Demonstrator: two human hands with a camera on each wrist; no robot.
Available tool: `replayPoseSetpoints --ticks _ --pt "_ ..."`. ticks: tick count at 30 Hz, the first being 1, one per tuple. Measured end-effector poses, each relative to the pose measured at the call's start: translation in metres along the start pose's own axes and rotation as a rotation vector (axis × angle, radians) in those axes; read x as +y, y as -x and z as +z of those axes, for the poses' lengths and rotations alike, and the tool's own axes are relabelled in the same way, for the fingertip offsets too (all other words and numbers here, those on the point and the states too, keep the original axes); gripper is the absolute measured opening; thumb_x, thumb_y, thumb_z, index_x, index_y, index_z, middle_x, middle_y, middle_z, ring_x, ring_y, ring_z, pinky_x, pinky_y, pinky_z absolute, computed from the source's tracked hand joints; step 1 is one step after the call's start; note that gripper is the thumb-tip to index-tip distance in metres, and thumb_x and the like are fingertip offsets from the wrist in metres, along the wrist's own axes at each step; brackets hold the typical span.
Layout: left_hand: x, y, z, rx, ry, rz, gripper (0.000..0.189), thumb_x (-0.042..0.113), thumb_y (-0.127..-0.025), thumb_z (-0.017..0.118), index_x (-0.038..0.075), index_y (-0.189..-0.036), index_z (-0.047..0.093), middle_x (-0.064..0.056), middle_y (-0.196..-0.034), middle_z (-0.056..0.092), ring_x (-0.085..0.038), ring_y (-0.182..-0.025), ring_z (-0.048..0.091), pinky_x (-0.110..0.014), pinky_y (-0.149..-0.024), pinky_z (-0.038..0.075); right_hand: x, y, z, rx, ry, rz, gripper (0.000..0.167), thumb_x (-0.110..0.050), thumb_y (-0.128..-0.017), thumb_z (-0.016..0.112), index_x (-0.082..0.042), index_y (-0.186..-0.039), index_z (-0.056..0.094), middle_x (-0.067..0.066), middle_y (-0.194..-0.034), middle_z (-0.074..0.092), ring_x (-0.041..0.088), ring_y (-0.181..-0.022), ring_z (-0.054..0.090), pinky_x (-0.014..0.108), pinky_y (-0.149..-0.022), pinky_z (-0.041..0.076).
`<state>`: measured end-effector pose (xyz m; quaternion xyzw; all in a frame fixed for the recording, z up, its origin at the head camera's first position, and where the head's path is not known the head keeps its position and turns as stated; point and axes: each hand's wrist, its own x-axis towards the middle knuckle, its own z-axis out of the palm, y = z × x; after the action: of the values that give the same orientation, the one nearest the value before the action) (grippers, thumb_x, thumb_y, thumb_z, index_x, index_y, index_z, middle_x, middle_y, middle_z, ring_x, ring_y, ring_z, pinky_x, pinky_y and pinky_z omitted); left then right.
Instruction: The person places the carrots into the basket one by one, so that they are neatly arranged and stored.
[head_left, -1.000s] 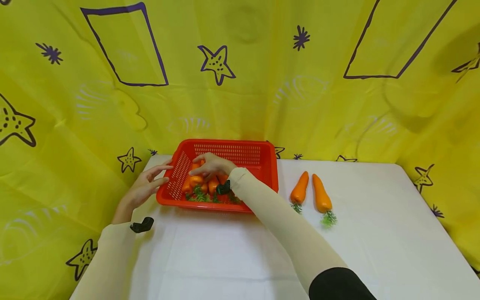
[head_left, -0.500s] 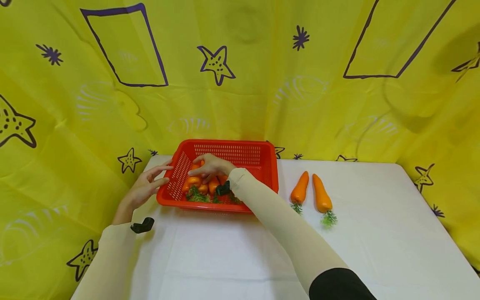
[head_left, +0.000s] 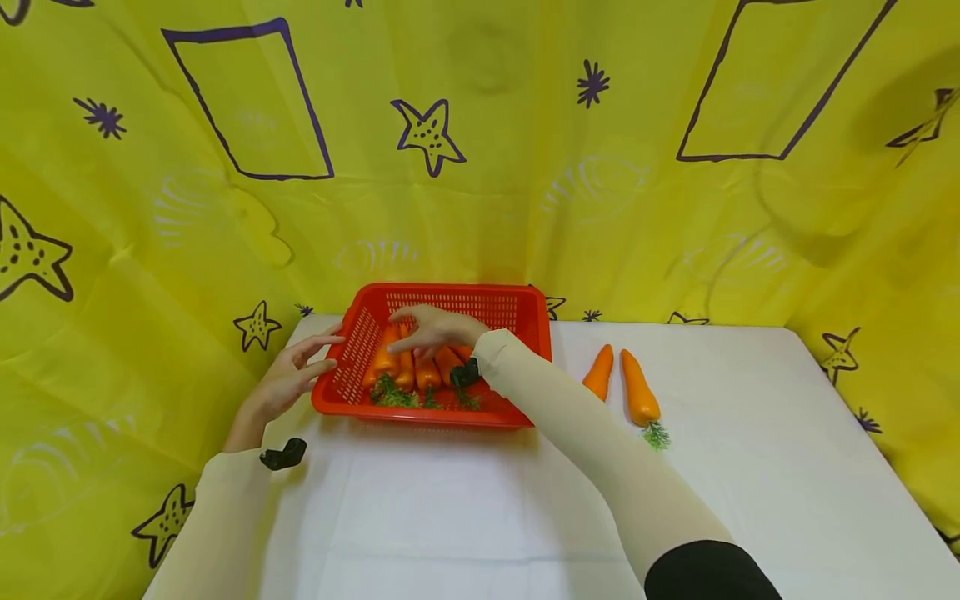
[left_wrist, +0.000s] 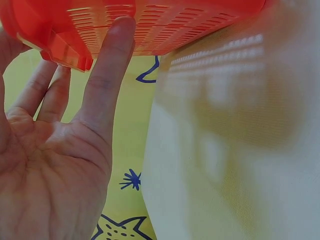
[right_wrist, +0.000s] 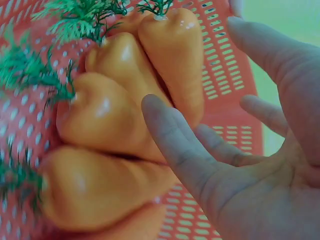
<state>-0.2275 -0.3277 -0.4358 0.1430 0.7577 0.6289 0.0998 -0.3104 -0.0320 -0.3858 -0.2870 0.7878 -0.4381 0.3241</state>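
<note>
A red plastic basket (head_left: 435, 415) with slotted walls holds several orange carrots (head_left: 427, 375) with green leafy tops, lying side by side in its left part. My right hand (head_left: 442, 330) is over them inside the basket. In the right wrist view, the right hand (right_wrist: 250, 175) has spread, relaxed fingers, with nothing between thumb and fingers; a fingertip overlaps one carrot (right_wrist: 102, 107). My left hand (head_left: 288, 377) is at the basket's left end. From the left wrist, the left hand (left_wrist: 55, 165) shows extended fingers, with the index fingertip against the slotted wall (left_wrist: 160, 30).
Two more carrots, a left one (head_left: 598, 375) and a right one (head_left: 640, 392), lie on the white tabletop (head_left: 750, 450) right of the basket. The right forearm partly covers the left one. A yellow patterned curtain (head_left: 495, 208) hangs behind and at both sides.
The right hand has let go of the leftmost carrot in the basket and shifted slightly right, its fingers opening. The left hand stays at the basket's left end. The head view has tilted slightly.
</note>
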Motion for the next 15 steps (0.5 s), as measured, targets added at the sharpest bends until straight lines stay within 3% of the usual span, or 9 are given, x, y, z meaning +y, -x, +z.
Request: replayPoseSetpoints --ticks 4,8,11,15 --pt "-0.001 0.0 -0.001 0.002 0.0 0.002 0.046 0.008 -0.105 0.059 -0.005 -0.146 0.046 -0.004 -0.172 0.017 -0.04 -0.153 0.018 -0.026 -0.094 0.054 -0.006 0.015 -0.008 -0.001 0.1 -0.053 0.074 -0.028 -0.097 0.073 -0.013 -0.159 0.036 0.021 -0.159 0.034 0.042 -0.123 0.057 0.049 -0.088 0.058" --pt "-0.001 0.001 -0.001 0.003 -0.005 0.01 0.046 0.008 -0.105 0.059 -0.006 -0.146 0.045 -0.005 -0.172 0.017 -0.04 -0.155 0.01 -0.025 -0.094 0.053 -0.007 0.032 -0.016 0.03 0.252 -0.124 0.073 -0.03 -0.097 0.074 -0.015 -0.158 0.038 0.016 -0.161 0.036 0.036 -0.142 0.043 0.048 -0.103 0.05" --pt "-0.001 0.001 -0.001 0.0 -0.015 0.014 0.046 0.009 -0.105 0.059 -0.007 -0.146 0.045 -0.006 -0.172 0.017 -0.04 -0.156 0.005 -0.024 -0.094 0.053 -0.005 0.047 -0.022 0.062 0.351 -0.154 0.075 -0.034 -0.096 0.073 -0.016 -0.159 0.037 0.017 -0.156 0.044 0.031 -0.134 0.053 0.045 -0.106 0.046" --pt "0.0 0.001 0.0 -0.001 -0.032 0.014 0.046 0.01 -0.105 0.059 -0.006 -0.146 0.045 -0.006 -0.172 0.017 -0.04 -0.156 0.004 -0.024 -0.093 0.053 0.001 0.071 -0.034 0.088 0.352 -0.172 0.076 -0.036 -0.095 0.074 -0.015 -0.159 0.038 0.022 -0.15 0.048 0.029 -0.114 0.067 0.042 -0.098 0.053"
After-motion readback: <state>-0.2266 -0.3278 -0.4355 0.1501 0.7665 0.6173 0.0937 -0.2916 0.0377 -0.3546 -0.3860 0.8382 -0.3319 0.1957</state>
